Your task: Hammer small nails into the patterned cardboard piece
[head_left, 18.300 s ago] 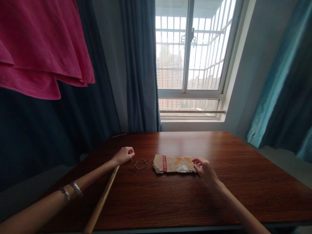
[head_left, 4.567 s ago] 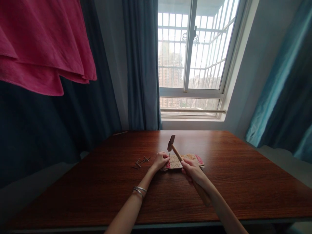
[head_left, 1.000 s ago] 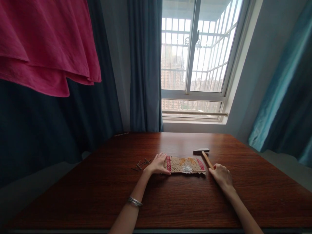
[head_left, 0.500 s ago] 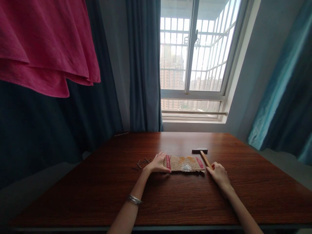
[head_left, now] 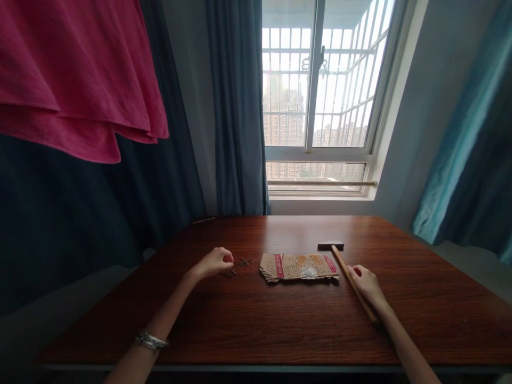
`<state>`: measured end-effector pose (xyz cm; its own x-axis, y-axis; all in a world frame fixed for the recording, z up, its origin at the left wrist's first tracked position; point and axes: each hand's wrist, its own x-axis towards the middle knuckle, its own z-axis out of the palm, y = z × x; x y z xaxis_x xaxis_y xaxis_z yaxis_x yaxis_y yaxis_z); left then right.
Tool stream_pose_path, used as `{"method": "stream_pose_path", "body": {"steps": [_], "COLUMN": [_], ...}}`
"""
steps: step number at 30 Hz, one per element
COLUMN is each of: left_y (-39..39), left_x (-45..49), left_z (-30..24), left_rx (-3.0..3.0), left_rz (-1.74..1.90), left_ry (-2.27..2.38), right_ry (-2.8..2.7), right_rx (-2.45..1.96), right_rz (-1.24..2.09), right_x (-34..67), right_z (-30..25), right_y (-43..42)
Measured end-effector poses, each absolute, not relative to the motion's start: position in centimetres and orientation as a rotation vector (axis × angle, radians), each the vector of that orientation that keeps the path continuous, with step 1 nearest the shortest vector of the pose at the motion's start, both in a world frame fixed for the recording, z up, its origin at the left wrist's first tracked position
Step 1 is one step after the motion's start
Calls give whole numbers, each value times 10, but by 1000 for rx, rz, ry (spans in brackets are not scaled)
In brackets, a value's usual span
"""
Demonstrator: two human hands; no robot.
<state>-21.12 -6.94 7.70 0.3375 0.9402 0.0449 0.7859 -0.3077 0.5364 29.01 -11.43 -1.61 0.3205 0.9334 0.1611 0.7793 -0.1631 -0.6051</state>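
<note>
A dotted cardboard piece [head_left: 299, 267] with a pink stripe lies flat on the dark wooden table [head_left: 280, 325]; a thin nail stands up near its left end. Left of it lies a small heap of nails [head_left: 240, 263]. My left hand [head_left: 214, 263] rests at that heap with its fingers curled in a pinch over the nails. A hammer [head_left: 344, 270] with a long wooden handle lies to the right of the cardboard, its dark head pointing away. My right hand [head_left: 368, 284] lies on the handle's middle, fingers loosely bent over it.
Behind the table are a barred window [head_left: 320, 90] and blue curtains [head_left: 236, 106] on both sides. A pink cloth [head_left: 76, 80] hangs at the upper left. A thin stick [head_left: 204, 220] lies at the table's far left corner.
My left hand has left the cardboard's left end and moved left to the nail heap. My right hand stays on the hammer handle lying on the table.
</note>
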Motion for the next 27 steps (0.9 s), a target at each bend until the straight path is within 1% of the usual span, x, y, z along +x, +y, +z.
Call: {"method": "stream_pose_path", "body": {"steps": [3,7,11,20,24,27], "left_y": [-82,-90,-88,-80,-81,-79], "left_x": [-223,-228,-229,-217,-217,-216], "left_z": [76,69,61,49,49,54], "left_rx": [2213,2259,2454,2728,2795,2758], "left_rz": [447,386,216,-9,-23,46], "left_ry": [1460,1587,1544,1496,1507,1498], "right_ry": [-1505,-1499,-1509,-1506,-1500,-1439], "right_rx": [-1979,-1969,-1957,-1924,-1902,-1886], "right_rz": [340,355,372,351,352,325], "right_x": [291,291,292,292,293,297], "right_z": [-17,-14,-14,-15,-18,-21], "right_y": [-115,-117,-118,-120,-119,-116]}}
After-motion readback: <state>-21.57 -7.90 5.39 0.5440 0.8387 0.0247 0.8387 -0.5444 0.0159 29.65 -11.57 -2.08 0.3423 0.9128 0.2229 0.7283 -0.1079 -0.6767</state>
